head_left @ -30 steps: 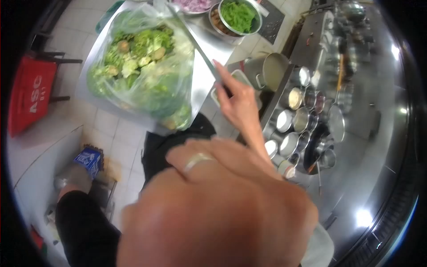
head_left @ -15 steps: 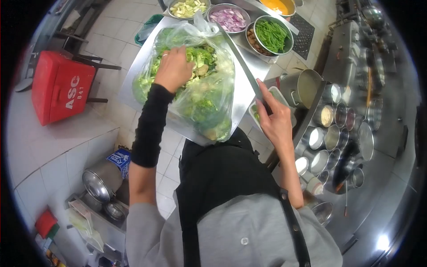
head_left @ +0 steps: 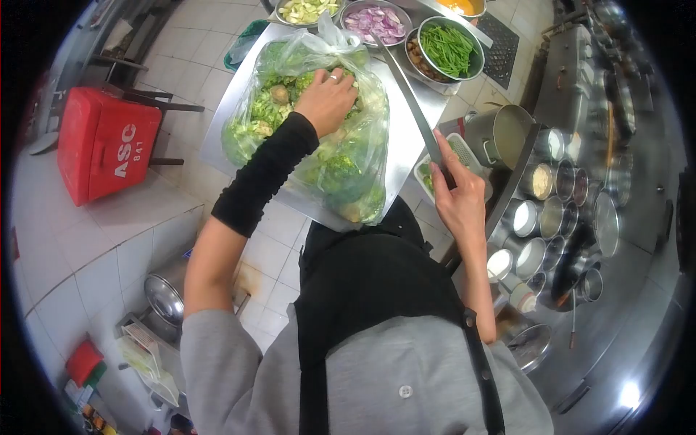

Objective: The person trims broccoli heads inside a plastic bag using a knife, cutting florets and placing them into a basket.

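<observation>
Here, the right hand [head_left: 458, 190] holds a long knife [head_left: 418, 112] by its handle, right of centre, fingers wrapped round it, the blade slanting toward the top of the frame. The left hand [head_left: 328, 101] reaches into broccoli [head_left: 272, 109] in a clear plastic bag [head_left: 348, 163], upper centre, on a metal table [head_left: 407, 156] — fingers curled downward, though whether they grip any I cannot tell.

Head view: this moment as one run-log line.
left hand: at broccoli in clear bag; right hand: holding knife; clear bag: on metal table; nearby: cut onion, green strips
</observation>
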Demonstrator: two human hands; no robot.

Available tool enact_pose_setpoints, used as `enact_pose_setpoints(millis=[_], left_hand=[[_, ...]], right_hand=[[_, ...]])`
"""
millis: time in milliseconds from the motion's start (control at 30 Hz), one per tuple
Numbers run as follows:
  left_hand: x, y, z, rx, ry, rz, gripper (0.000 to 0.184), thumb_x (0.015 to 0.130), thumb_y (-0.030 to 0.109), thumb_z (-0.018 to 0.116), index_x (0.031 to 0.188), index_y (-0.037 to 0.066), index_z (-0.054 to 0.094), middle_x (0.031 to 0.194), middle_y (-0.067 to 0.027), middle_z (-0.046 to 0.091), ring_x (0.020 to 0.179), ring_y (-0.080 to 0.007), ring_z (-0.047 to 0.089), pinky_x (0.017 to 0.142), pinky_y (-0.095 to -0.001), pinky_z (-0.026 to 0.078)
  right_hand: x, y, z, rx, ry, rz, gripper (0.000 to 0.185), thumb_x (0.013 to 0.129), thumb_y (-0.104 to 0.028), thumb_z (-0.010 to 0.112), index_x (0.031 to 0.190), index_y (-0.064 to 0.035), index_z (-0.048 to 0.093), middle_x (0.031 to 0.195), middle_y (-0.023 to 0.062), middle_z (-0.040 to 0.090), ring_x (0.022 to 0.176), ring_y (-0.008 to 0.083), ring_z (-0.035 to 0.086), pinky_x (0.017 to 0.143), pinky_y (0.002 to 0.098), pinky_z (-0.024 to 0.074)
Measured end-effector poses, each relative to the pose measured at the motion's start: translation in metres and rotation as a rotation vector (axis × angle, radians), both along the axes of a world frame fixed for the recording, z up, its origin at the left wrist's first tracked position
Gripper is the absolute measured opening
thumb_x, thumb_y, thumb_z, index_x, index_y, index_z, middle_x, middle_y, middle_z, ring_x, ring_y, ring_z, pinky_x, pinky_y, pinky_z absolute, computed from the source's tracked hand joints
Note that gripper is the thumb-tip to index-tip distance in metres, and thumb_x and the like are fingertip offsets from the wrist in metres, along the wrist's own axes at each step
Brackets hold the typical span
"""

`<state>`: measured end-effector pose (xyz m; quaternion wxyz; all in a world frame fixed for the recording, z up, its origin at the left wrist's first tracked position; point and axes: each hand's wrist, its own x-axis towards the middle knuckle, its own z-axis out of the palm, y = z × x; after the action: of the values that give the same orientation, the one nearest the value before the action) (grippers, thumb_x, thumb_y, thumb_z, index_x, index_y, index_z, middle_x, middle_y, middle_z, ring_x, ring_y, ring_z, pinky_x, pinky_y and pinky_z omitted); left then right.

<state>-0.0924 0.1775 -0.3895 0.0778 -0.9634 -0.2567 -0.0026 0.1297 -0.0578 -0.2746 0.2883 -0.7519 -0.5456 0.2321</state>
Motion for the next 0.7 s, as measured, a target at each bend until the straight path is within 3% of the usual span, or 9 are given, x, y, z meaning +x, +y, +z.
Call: enact_pose_setpoints(millis=[200,300,400,500,633,700], left_hand=[[0.008,-0.002,-0.006,0.049,0.160,-0.047,0.018,0.095,0.021,0.073,0.109,0.009,0.076,0.121,-0.0076,0.073,0.130,-0.0284,0.063,0.106,-0.0466,0.047],[0.014,-0.001,0.022,-0.078,0.310,-0.118,0.011,0.095,0.017,0.071,0.102,0.011,0.077,0.119,-0.0074,0.073,0.126,-0.0251,0.064,0.103,-0.0429,0.048],[0.004,0.009,0.026,-0.075,0.285,-0.179,0.013,0.095,0.013,0.069,0.106,0.011,0.074,0.115,-0.0074,0.070,0.121,-0.0250,0.064,0.100,-0.0419,0.048],[-0.022,0.002,0.044,-0.014,0.117,-0.122,0.019,0.093,0.012,0.069,0.112,0.010,0.069,0.113,-0.0075,0.067,0.118,-0.0263,0.065,0.100,-0.0439,0.047],[-0.040,-0.018,0.062,-0.066,-0.083,0.005,0.026,0.090,0.005,0.069,0.114,0.013,0.066,0.113,-0.0087,0.063,0.117,-0.0305,0.064,0.102,-0.0463,0.047],[-0.043,-0.024,0.079,-0.180,-0.311,0.098,0.033,0.084,0.001,0.074,0.114,0.012,0.066,0.116,-0.0108,0.065,0.117,-0.0336,0.063,0.105,-0.0485,0.048]], right_hand=[[0.005,-0.010,0.003,0.040,0.023,-0.058,0.061,0.103,-0.005,0.073,0.161,-0.0223,0.065,0.105,0.0236,0.080,0.091,0.0381,0.080,0.089,0.0441,0.0602],[0.009,-0.010,0.004,0.022,0.027,-0.041,0.061,0.103,-0.005,0.073,0.161,-0.0220,0.065,0.107,0.0240,0.081,0.094,0.0377,0.080,0.090,0.0435,0.0604],[0.017,-0.003,0.008,-0.035,0.056,-0.024,0.060,0.104,-0.005,0.073,0.161,-0.0216,0.065,0.113,0.0243,0.081,0.097,0.0368,0.081,0.091,0.0432,0.0606],[0.025,0.008,0.007,-0.016,0.142,-0.045,0.059,0.104,-0.005,0.073,0.161,-0.0210,0.065,0.118,0.0243,0.082,0.096,0.0378,0.081,0.089,0.0429,0.0609],[0.045,0.036,-0.006,0.056,0.174,0.031,0.059,0.104,-0.006,0.073,0.161,-0.0208,0.065,0.120,0.0245,0.082,0.092,0.0383,0.081,0.085,0.0415,0.0612],[0.055,0.052,-0.006,0.044,0.190,0.056,0.059,0.104,-0.007,0.074,0.161,-0.0211,0.065,0.118,0.0247,0.082,0.086,0.0379,0.080,0.082,0.0416,0.0605]])
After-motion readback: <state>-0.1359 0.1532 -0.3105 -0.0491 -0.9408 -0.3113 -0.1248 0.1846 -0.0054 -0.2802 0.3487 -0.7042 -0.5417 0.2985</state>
